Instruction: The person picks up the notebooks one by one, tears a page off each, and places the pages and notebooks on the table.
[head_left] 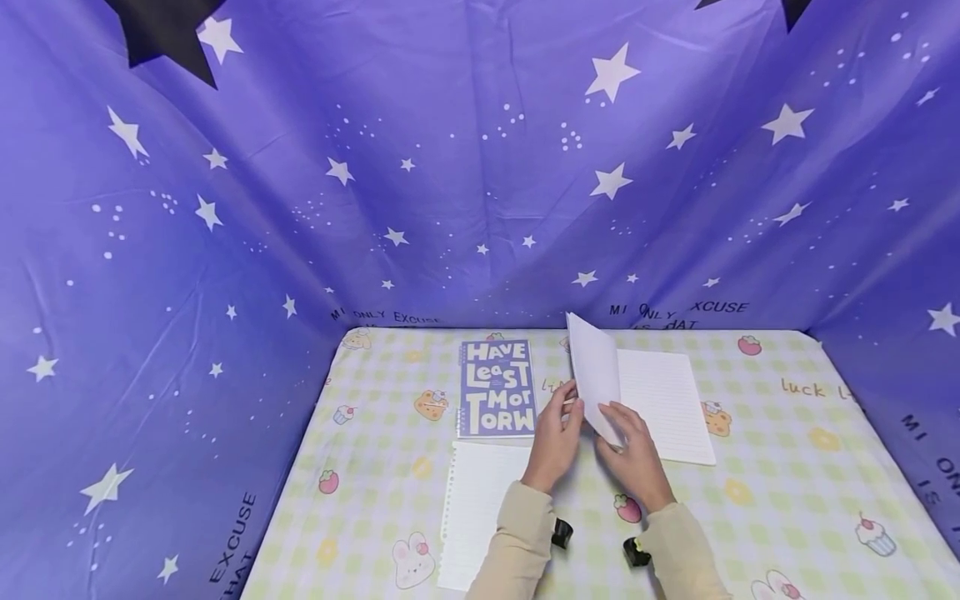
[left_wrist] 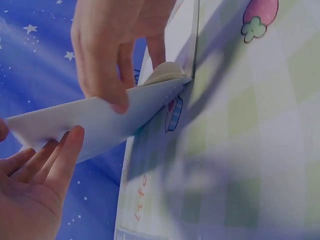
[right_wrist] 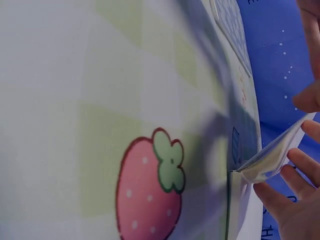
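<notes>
A white lined notebook (head_left: 663, 408) lies open on the cloth, its left leaves raised nearly upright. My left hand (head_left: 555, 437) touches the outer face of these raised leaves; in the left wrist view its fingers (left_wrist: 70, 150) look fairly straight against the white sheet (left_wrist: 90, 117). My right hand (head_left: 633, 458) pinches the raised leaves near their lower edge, the thumb on the outer face and fingers on the inner side. Bent pages (right_wrist: 270, 162) show between the leaves in the right wrist view, beside the right hand's fingers (right_wrist: 300, 185).
Left of the hands lies a purple notebook cover (head_left: 497, 387) with large white lettering. Below it is a lined sheet (head_left: 480, 508) with a perforated left edge, partly hidden by the left forearm. A checked cloth (head_left: 375, 500) covers the table; purple star-printed curtains (head_left: 480, 167) enclose it.
</notes>
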